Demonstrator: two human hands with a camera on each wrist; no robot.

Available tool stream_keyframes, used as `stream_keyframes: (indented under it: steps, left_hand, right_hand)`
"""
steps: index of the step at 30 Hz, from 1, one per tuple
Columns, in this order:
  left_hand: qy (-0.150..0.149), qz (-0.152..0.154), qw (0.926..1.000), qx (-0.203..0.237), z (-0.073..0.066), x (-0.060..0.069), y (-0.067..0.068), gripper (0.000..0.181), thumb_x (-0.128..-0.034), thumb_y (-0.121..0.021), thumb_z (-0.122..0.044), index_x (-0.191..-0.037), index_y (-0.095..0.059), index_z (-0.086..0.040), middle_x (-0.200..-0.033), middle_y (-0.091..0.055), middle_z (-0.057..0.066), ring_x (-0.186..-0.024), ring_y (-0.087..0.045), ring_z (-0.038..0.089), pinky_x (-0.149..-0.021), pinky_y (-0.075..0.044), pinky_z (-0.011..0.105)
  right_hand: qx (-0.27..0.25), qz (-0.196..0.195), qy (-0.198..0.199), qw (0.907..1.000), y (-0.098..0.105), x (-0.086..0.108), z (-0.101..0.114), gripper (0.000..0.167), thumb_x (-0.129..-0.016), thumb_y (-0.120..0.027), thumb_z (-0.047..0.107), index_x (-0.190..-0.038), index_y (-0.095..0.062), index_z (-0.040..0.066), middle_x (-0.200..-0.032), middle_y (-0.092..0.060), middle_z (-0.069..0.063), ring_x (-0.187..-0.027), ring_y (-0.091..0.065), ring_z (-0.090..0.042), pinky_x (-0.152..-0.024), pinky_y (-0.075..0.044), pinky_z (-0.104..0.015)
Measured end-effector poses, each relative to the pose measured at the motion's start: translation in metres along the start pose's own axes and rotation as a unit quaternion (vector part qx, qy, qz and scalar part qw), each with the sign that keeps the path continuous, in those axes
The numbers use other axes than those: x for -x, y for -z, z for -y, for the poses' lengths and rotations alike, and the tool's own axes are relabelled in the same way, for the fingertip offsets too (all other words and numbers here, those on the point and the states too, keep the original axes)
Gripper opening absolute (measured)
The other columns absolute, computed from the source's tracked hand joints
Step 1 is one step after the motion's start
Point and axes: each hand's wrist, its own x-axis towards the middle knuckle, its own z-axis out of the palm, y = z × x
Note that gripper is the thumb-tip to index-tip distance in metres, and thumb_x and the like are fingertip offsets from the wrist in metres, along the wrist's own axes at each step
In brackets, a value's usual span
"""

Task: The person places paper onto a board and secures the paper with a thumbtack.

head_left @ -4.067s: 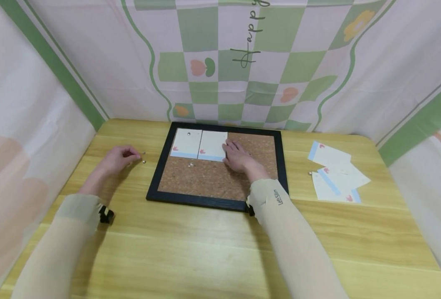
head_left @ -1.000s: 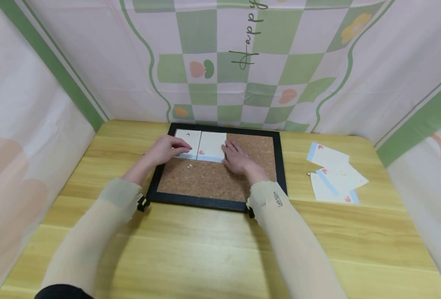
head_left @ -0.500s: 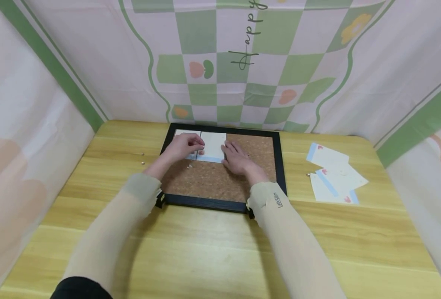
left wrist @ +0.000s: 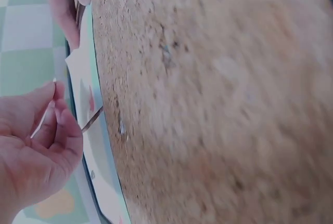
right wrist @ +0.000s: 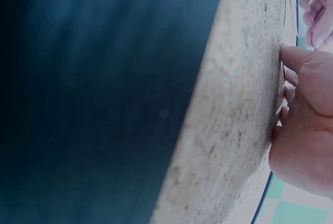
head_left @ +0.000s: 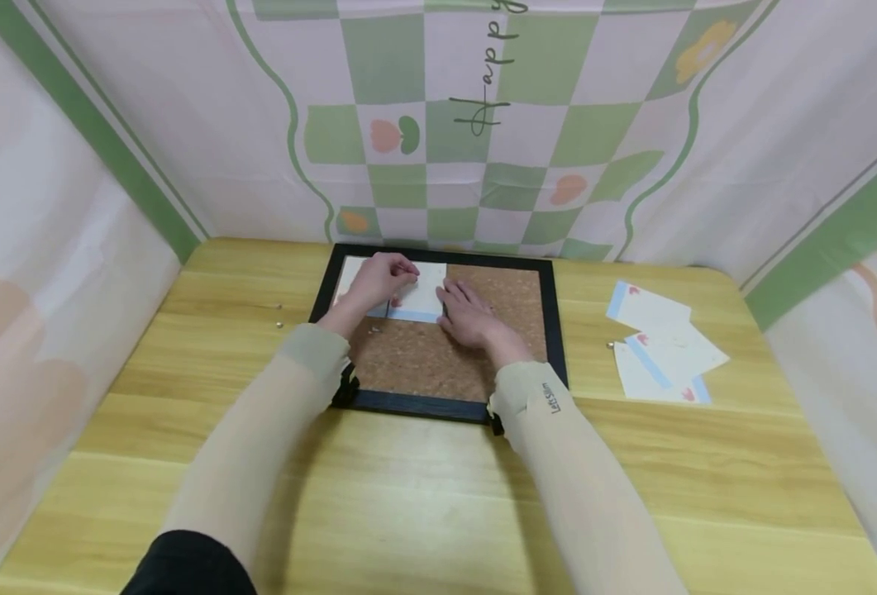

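Card, the right of 2, is lying flat on the corkboard; I'm judging it light, thin, easily creased, best pressed by its edges. I'm watching the right hand resting along its right side, fingers extended. Above, the left hand is pinching what's looking like a tack, probably slippery.

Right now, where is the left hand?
In the head view, the left hand is over two white cards on the corkboard, just left of the right hand.
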Motion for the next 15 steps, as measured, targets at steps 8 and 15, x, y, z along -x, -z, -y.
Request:
stream_keyframes:
  steps: [8,15]
  left_hand:
    - [0.04,-0.022,0.9988,0.016,-0.002,-0.015,-0.009,0.018,-0.0997,-0.062,-0.025,-0.111,-0.073,-0.015,-0.107,-0.072,0.009,-0.082,-0.065,0.023,-0.053,-0.056,0.028]
    - [0.066,-0.037,0.9971,0.011,-0.004,-0.022,-0.014,0.017,-0.099,-0.064,-0.026,-0.107,-0.074,-0.016,-0.108,-0.073,0.008,-0.092,-0.066,0.027,-0.048,-0.054,0.029]
  right_hand:
    - [-0.003,0.003,0.0,1.0,-0.001,-0.001,-0.002,0.06,-0.109,-0.034,0.029,-0.162,-0.009,0.013,-0.171,0.004,-0.007,-0.158,0.007,-0.028,-0.127,-0.009,-0.056]
    - [-0.003,0.005,0.0,1.0,-0.001,-0.002,-0.001,0.06,-0.109,-0.033,0.029,-0.162,-0.009,0.013,-0.171,0.004,-0.007,-0.158,0.008,-0.028,-0.126,-0.01,-0.058]
